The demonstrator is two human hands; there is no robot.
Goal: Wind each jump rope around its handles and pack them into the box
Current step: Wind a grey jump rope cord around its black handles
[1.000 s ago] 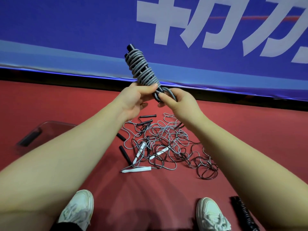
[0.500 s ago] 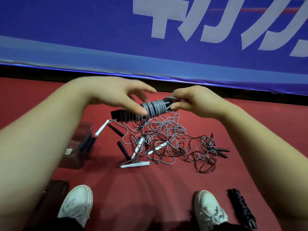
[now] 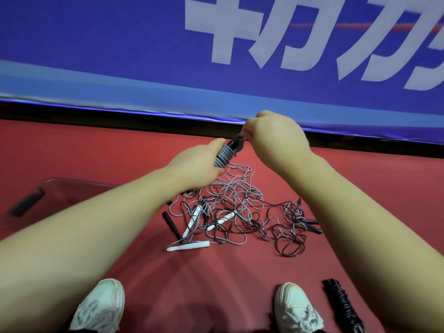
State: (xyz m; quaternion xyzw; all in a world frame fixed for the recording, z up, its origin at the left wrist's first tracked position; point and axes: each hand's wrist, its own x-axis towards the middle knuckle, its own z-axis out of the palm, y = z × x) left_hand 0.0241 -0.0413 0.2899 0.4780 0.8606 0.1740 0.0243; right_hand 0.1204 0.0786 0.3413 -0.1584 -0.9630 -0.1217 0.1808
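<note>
A wound black rope (image 3: 343, 306) is laid by the right shoe (image 3: 296, 308); tangled ropes (image 3: 240, 212) are spread right of the clear box (image 3: 79, 183). Above them, the grey-wound rope (image 3: 223, 157) is grasped by the left hand (image 3: 194, 164), its top pinched by the right hand (image 3: 276, 138).

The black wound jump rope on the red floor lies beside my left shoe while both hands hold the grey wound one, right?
No: the head view shows the black wound jump rope lying beside the right white shoe, not the left. The left hand and right hand do both hold the grey rope bundle on black handles.
</note>
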